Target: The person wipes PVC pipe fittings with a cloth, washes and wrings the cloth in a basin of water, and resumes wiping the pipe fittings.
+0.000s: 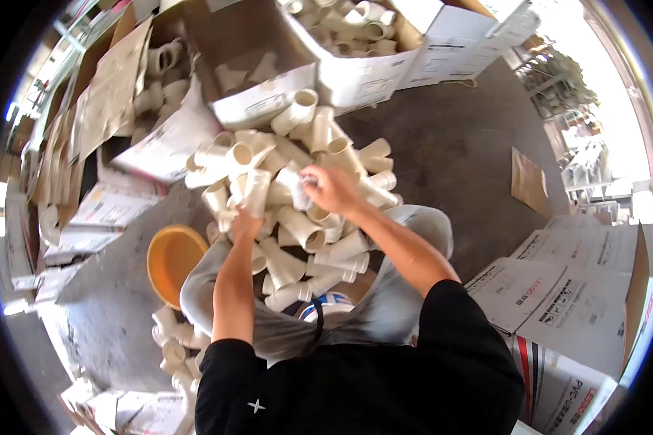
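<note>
A large heap of cream plastic pipe fittings (pixel 284 262) lies between and in front of the knees. My left hand (pixel 246 224) is closed around the lower end of a pale fitting (pixel 257 190) that stands upright over the heap. Over the middle of the heap, my right hand (pixel 331 190) has its fingers closed on a whitish, crumpled-looking cloth (pixel 296 185), which is blurred. The cloth is beside the fitting, with a small gap between them.
An orange bucket (pixel 175 265) stands at the left knee, with more fittings (pixel 174 352) below it. Open cartons (pixel 265 96) of fittings line the top. White boxes (pixel 537 290) stand at the right, and flat cardboard (pixel 529 183) lies on the floor.
</note>
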`<state>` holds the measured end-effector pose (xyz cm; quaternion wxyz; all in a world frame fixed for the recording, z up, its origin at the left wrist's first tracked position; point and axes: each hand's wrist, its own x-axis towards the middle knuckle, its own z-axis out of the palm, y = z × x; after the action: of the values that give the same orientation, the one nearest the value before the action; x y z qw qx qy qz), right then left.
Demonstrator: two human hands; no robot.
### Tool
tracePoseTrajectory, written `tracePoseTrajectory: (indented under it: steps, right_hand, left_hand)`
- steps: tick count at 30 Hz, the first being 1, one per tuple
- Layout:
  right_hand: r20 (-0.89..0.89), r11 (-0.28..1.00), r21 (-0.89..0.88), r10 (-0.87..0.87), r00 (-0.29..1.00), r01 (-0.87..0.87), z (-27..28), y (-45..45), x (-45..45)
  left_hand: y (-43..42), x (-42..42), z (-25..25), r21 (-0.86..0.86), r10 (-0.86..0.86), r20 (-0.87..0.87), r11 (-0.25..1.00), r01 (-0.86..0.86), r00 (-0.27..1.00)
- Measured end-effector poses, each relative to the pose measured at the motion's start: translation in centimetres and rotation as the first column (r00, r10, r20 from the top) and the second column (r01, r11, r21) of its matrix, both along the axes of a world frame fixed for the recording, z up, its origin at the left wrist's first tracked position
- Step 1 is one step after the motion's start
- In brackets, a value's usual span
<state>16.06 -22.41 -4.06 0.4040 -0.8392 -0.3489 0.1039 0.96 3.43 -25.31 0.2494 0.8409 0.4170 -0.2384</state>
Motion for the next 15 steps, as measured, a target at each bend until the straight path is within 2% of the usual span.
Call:
tracePoseTrajectory:
  steps: [1,4,5,6,7,8,9,11,13,14,15]
  right_hand:
    - [-0.005,1.0,-0.001,0.008,1.0,-0.008,-0.9,-0.1,0.1]
    - [-0.05,0.997,-0.072,-0.026,0.998,0.023,-1.2,0.2,0.3]
    - [-0.089,0.995,-0.091,-0.042,0.995,0.034,-1.6,0.6,0.4]
    - [-0.125,0.993,-0.106,-0.06,0.99,0.047,-1.8,1.0,0.7]
    - [-0.27,0.991,-0.121,-0.085,0.959,0.054,-1.1,1.1,0.8]
    - [-0.26,0.991,-0.098,-0.109,0.959,0.086,-0.7,1.2,0.7]
    - [-0.25,0.99,-0.078,-0.132,0.959,0.116,-0.4,1.1,0.5]
    - [-0.245,0.986,-0.07,-0.162,0.956,0.15,-0.1,0.9,0.4]
    - [-0.256,0.983,-0.082,-0.177,0.95,0.161,-0.2,1.1,1.1]
    - [-0.206,0.973,-0.052,-0.23,0.951,0.224,-1.0,1.3,1.1]
    - [-0.163,0.966,0.002,-0.254,0.953,0.258,-1.6,1.3,1.1]
  left_hand:
    - [-0.6,0.4,0.7,0.068,-0.007,0.015,0.998,0.005,1.0]
    - [-2.3,2.8,5.2,0.124,-0.022,0.023,0.992,0.019,0.999]
    - [-2.5,3.5,7.4,0.067,0.018,0.104,0.997,-0.025,0.994]
    - [-1.8,4.1,6.8,0.055,0.019,0.148,0.998,-0.027,0.989]
    - [-0.9,4.4,6.4,0.066,0.017,0.187,0.997,-0.03,0.982]
    - [-0.3,5.0,6.0,0.073,0.017,0.23,0.997,-0.035,0.973]
    - [-0.3,5.4,8.1,-0.112,0.105,0.267,0.991,-0.078,0.958]
    - [-0.8,5.5,15.1,-0.467,0.299,0.283,0.873,-0.141,0.911]
    - [-1.5,5.7,16.9,-0.657,0.464,0.269,0.729,-0.192,0.844]
    - [-2.3,5.7,17.9,-0.736,0.546,0.26,0.646,-0.203,0.796]
    - [-2.8,5.8,16.6,-0.757,0.518,0.337,0.646,-0.101,0.786]
